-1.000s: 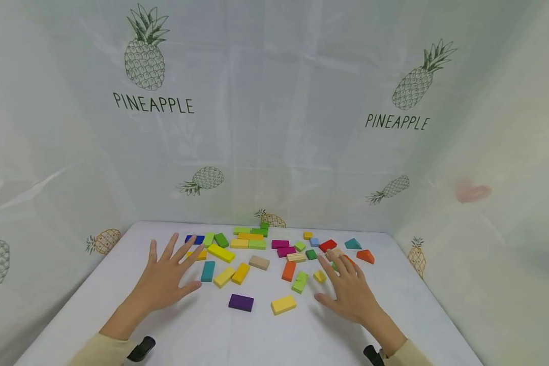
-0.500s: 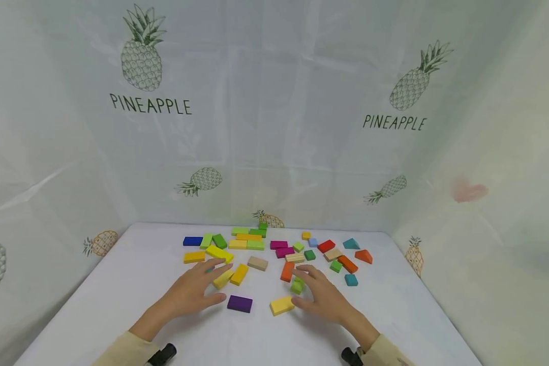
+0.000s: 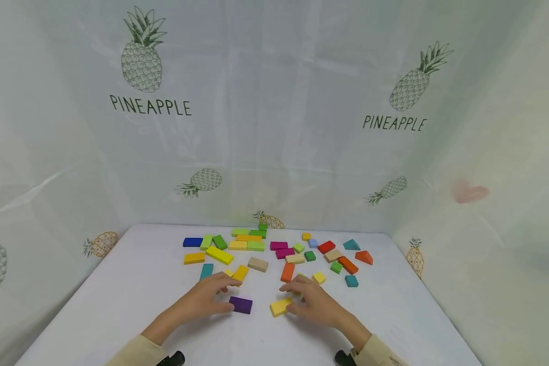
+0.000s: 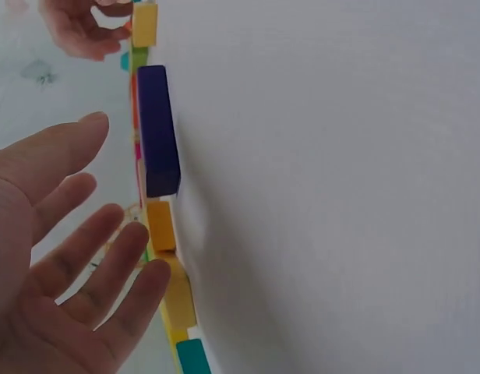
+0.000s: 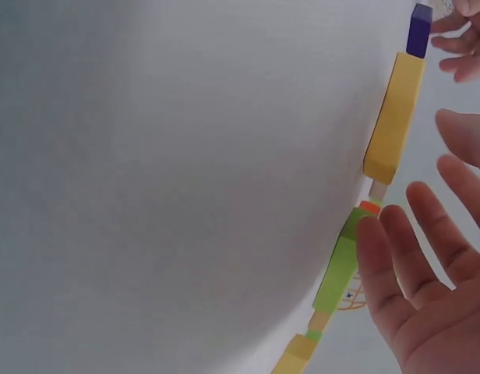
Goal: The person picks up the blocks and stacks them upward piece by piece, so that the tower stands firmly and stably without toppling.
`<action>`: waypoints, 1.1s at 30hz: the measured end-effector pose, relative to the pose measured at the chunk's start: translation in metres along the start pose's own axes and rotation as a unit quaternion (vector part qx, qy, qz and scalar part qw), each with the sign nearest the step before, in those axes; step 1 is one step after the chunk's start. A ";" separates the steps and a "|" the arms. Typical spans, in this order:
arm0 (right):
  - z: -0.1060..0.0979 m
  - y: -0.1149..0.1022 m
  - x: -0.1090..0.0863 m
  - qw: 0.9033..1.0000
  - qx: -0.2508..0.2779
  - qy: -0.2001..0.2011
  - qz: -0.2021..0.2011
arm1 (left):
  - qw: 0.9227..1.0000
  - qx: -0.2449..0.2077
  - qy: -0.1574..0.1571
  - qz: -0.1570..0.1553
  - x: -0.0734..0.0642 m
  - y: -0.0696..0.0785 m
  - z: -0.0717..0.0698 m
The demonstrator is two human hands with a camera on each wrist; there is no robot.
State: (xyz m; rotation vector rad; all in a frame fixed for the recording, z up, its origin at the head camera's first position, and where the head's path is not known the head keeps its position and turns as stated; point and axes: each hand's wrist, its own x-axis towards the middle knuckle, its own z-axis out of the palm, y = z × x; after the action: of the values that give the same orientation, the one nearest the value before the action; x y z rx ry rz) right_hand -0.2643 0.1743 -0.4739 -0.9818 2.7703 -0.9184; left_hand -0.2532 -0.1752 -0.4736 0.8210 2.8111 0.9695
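A purple rectangular block (image 3: 242, 305) lies at the front of the white table, with a light yellow block (image 3: 279, 307) to its right. My left hand (image 3: 204, 299) hovers at the purple block's left end, thumb tip beside it and fingers loosely bent. In the left wrist view a gap shows between that thumb and the purple block (image 4: 157, 132). At the right end of the yellow block is my right hand (image 3: 316, 303), its thumb overlapping the block in the head view. The right wrist view shows its fingers spread, apart from the yellow block (image 5: 394, 117). Neither hand holds anything.
Behind the hands, many coloured blocks lie scattered, among them an orange one (image 3: 287, 272), a beige one (image 3: 258, 264) and a teal one (image 3: 352, 281). A light green block (image 5: 336, 273) lies close to the right fingers. A pineapple-print curtain (image 3: 274, 127) hangs behind the table.
Both hands have come inward and lower from wide apart, the left moving right and the right moving left, to the purple and yellow blocks. Their spread fingers have bent. The blocks stay put.
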 end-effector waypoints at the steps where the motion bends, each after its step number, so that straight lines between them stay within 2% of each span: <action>1: 0.001 0.000 0.001 1.000 -0.001 -0.003 -0.002 | 1.000 0.000 -0.004 0.003 0.000 0.000 0.001; 10: 0.003 -0.001 0.008 0.999 -0.011 -0.027 -0.029 | 0.999 -0.004 -0.034 0.035 0.005 0.000 0.008; 15: 0.004 -0.001 0.010 0.999 -0.020 -0.035 -0.025 | 0.999 -0.001 -0.047 0.019 0.007 -0.001 0.011; 25: 0.006 -0.004 0.010 0.998 -0.019 -0.052 0.010 | 0.998 0.003 -0.063 -0.016 0.005 0.002 0.015; 33: 0.002 -0.011 0.008 0.997 -0.001 -0.068 0.038 | 0.996 -0.039 -0.074 -0.018 0.007 0.000 0.012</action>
State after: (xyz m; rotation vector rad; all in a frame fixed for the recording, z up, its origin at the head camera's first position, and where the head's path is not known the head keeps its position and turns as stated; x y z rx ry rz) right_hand -0.2642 0.1618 -0.4685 -0.8968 2.6750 -0.8075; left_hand -0.2566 -0.1647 -0.4828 0.7940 2.6360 0.9641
